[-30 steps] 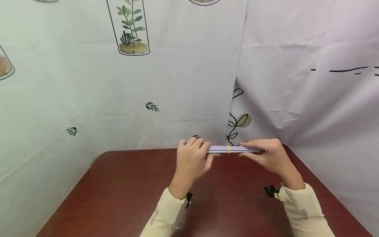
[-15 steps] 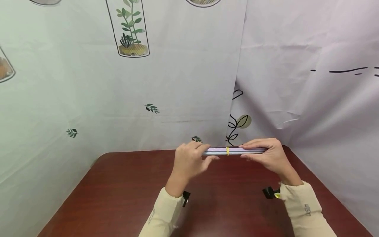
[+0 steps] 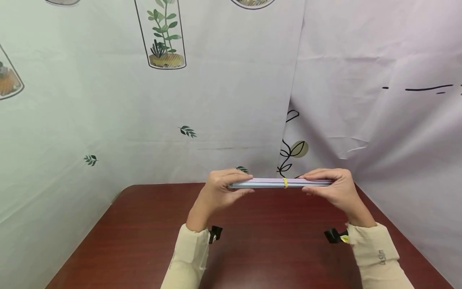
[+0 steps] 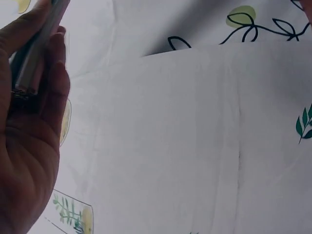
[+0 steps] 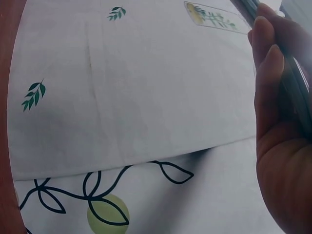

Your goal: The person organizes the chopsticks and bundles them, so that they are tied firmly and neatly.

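A slim bundle of lilac and light-blue layers [image 3: 268,183] is held level above the far edge of the table, with a yellow rubber band [image 3: 285,183] around its middle. I cannot tell what kind of thing the layers are. My left hand [image 3: 221,189] pinches its left end, fingers on top and thumb underneath. At the right end, my right hand [image 3: 333,186] grips it the same way. In the left wrist view, the bundle's dark end [image 4: 25,90] shows between thumb and fingers. The right wrist view shows fingers [image 5: 270,68] against its bluish side.
Below the hands lies a dark red tabletop [image 3: 267,241] with rounded far corners. White cloth [image 3: 231,100] printed with plants hangs behind it and along both sides. A small black device [image 3: 215,233] sits at the left wrist, another black device [image 3: 332,236] at the right.
My left hand has moved left along the bundle to its end, its fingers now straighter, and more of the bundle shows. My right hand keeps its grip, slightly farther right.
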